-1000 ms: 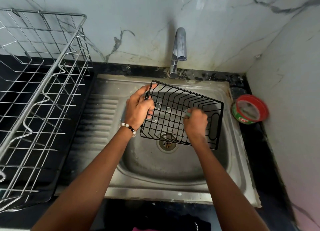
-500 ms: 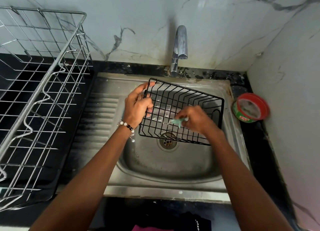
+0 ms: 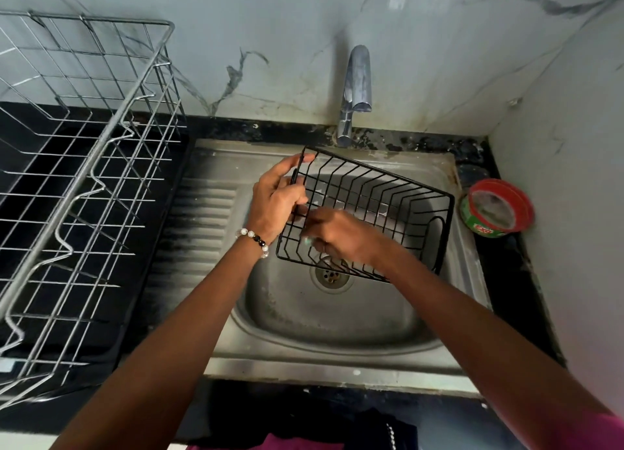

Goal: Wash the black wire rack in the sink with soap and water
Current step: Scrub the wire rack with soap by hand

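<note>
Left hand (image 3: 275, 201) grips black wire rack (image 3: 381, 199) over sink (image 3: 337, 318); right hand (image 3: 341, 235) apparently pinches a blurred pale scrubber (image 3: 308, 241) inside.

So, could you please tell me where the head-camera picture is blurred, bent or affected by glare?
Head view: the right hand is smeared by motion over the black wire rack, so what it holds is unclear; the left hand is sharper. Wide-angle bending bows the steel dish rack. Soft glare sits on the tap and wall, and shadow darkens the sink drainboard.
</note>
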